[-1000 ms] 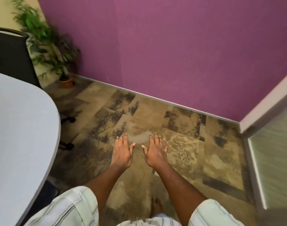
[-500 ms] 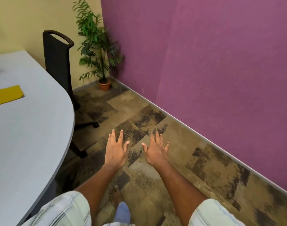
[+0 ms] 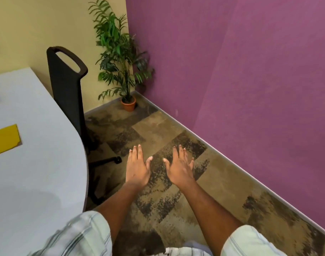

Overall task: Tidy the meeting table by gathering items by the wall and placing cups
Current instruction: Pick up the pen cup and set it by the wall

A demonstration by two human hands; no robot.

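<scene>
The grey meeting table fills the left side of the view, its rounded edge curving toward me. A flat yellow item lies on it at the far left, partly cut off by the frame. My left hand and my right hand are held out side by side over the carpet, palms down, fingers straight, holding nothing. Both hands are to the right of the table and apart from it. No cups are in view.
A black office chair stands against the table's far edge, its wheeled base on the carpet. A potted plant sits in the corner where the yellow wall meets the purple wall. Patterned carpet runs between table and purple wall.
The view has swung left: the table, the chair and the plant have come further into frame and the yellow item has appeared. Both hands stay flat and empty in front of me.
</scene>
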